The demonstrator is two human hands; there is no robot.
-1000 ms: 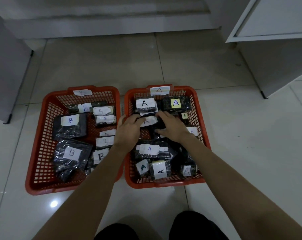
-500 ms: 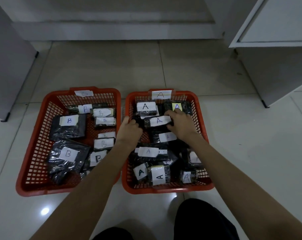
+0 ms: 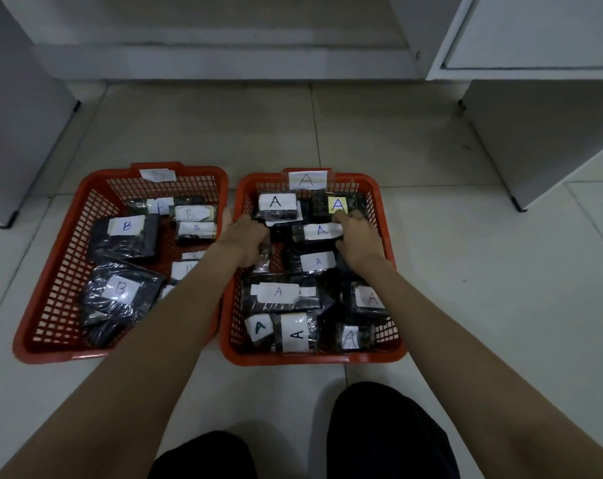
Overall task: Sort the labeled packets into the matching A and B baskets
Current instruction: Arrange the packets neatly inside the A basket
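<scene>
Both hands are in the A basket (image 3: pixel 386 216), toward its far edge. The left hand (image 3: pixel 243 238) curls on a dark packet (image 3: pixel 263 259) by the left wall; the right hand (image 3: pixel 357 236) pinches the end of an A packet (image 3: pixel 314 232). B packets fill the B basket (image 3: pixel 51 278). Tugging could drag neighbouring packets askew. Since a second ago, the hands have spread apart.

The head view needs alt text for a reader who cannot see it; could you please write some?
Both hands, left hand and right hand, reach into the red A basket among dark packets labelled A, on either side of one packet. Beside it on the tiled floor, the red B basket holds packets labelled B.
</scene>
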